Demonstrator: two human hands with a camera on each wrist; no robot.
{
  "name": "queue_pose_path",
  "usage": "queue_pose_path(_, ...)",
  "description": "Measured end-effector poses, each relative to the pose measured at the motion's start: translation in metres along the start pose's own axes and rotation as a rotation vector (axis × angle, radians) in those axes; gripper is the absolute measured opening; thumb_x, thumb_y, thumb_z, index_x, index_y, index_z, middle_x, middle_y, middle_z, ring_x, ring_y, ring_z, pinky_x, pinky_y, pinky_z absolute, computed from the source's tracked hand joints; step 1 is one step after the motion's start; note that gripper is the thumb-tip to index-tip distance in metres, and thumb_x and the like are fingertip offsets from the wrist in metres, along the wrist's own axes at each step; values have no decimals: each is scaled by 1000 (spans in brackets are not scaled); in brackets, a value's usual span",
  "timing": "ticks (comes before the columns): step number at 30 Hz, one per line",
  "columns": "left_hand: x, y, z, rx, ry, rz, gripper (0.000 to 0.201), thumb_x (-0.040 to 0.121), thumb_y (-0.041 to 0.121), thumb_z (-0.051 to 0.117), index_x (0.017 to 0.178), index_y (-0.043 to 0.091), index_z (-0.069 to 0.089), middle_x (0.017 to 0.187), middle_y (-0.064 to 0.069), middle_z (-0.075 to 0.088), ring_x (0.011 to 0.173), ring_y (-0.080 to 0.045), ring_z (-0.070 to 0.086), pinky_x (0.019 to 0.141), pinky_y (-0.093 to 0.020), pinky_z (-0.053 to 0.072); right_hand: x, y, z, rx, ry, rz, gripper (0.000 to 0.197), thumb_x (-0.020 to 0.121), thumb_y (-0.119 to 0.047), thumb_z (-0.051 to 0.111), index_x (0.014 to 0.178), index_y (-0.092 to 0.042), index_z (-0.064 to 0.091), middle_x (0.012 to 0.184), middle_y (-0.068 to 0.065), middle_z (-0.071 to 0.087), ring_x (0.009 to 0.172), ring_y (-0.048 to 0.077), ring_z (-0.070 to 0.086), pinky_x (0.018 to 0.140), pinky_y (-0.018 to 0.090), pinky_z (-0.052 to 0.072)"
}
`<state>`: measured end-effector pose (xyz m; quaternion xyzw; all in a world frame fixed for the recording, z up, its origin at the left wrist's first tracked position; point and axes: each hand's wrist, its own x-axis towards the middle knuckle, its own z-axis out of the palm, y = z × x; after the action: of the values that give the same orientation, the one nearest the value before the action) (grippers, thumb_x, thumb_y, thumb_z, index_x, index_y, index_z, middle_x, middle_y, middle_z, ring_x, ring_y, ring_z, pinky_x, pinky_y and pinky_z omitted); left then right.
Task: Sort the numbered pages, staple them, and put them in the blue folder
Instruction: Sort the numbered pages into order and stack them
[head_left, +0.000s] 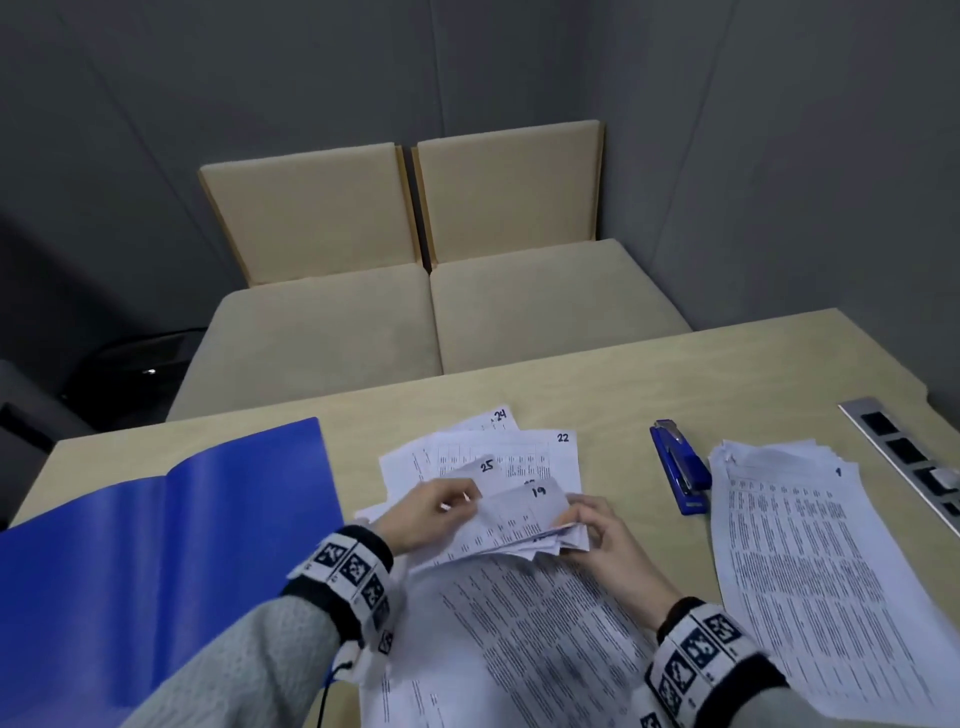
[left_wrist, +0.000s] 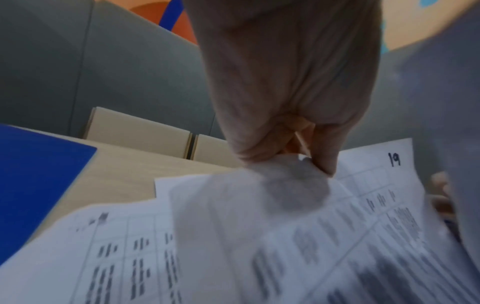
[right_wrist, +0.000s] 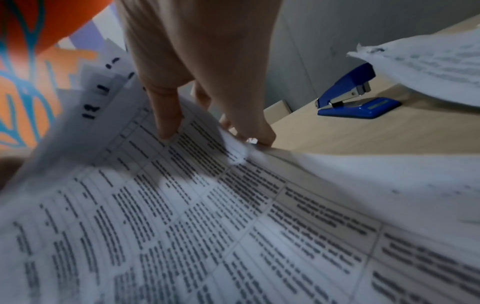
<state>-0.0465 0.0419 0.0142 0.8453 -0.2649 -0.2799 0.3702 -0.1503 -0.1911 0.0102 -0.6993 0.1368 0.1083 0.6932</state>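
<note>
Both hands hold a fanned bundle of numbered pages (head_left: 514, 525) above the table's middle. My left hand (head_left: 441, 506) pinches the upper left corner of a lifted sheet (left_wrist: 285, 181); behind it shows page 19 (left_wrist: 394, 159). My right hand (head_left: 587, 525) grips the right edge of the bundle (right_wrist: 233, 148), thumb pressed on top. Loose pages 24, 22 and 25 (head_left: 519, 447) lie beyond the hands. A second stack of pages (head_left: 810, 545) lies at the right. The open blue folder (head_left: 156, 530) lies at the left. The blue stapler (head_left: 680, 467) stands between the pages and the right stack.
More printed sheets (head_left: 519, 649) lie under my wrists at the near edge. A metal socket strip (head_left: 909, 457) is set into the table at the far right. Beige seat cushions (head_left: 441, 312) stand beyond the table's far edge.
</note>
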Motion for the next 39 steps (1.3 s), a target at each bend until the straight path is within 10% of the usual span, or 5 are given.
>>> queue_pose_path(9, 15, -33, 20, 362, 410, -162, 52, 90, 26, 56, 139, 18, 39, 125, -1, 50, 114, -22, 46, 98, -40, 38, -1, 20, 1, -83, -19, -42, 11, 79, 1, 71, 84, 1, 61, 84, 15, 67, 80, 10, 60, 72, 23, 46)
queue_pose_path(15, 4, -37, 29, 393, 507, 124, 14, 75, 6, 72, 81, 18, 70, 86, 0, 64, 80, -24, 61, 76, -42, 50, -2, 26, -4, -68, -4, -32, 10, 79, -2, 72, 83, -3, 63, 84, 15, 67, 78, 13, 59, 70, 28, 43)
queue_pose_path(21, 5, -33, 32, 273, 305, -20, 17, 74, 22, 47, 89, 18, 54, 112, 2, 60, 110, -18, 53, 106, -41, 32, -2, 27, -4, -60, -12, -38, 9, 79, 0, 71, 82, 0, 62, 82, 11, 66, 77, 12, 59, 69, 25, 43)
queue_pose_path(28, 11, -23, 24, 191, 319, -58, 66, 82, 75, 24, 76, 17, 55, 83, 0, 52, 79, -14, 50, 76, -30, 40, -5, 23, -7, -28, -5, -41, 11, 79, 0, 71, 81, 2, 61, 74, 3, 64, 69, 10, 53, 60, 22, 38)
queue_pose_path(39, 14, 1, -9, 304, 73, -277, 14, 83, 15, 58, 95, 20, 53, 78, 5, 57, 68, -17, 55, 56, -22, 40, -9, 18, -13, 6, -9, -51, 10, 80, 4, 69, 83, 8, 60, 70, 0, 65, 60, 2, 55, 55, 13, 41)
